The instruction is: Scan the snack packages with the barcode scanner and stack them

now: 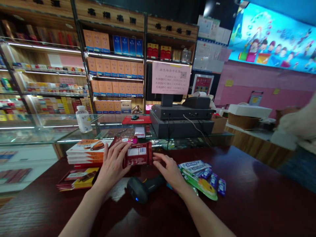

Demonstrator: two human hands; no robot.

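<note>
My left hand (113, 163) grips a dark red foil snack packet (137, 154) with a white barcode label, holding it up over the counter. Just beside the packet's right end, my right hand (170, 171) rests with its fingers spread, and I cannot tell whether they touch it. Below my hands, a black handheld barcode scanner (144, 188) lies on the dark wooden counter (256, 194). Flat orange snack boxes (85, 151) are stacked left of my left hand, with more boxes (77, 179) in front. Blue and green sweet packets (202, 177) lie right of my right hand.
A glass display case (32, 130) runs behind the counter, with a water bottle (83, 119) and a cash register (181, 112) on top. Shelves of boxed goods (113, 67) fill the back wall. Another person's arm (297, 121) enters at the right.
</note>
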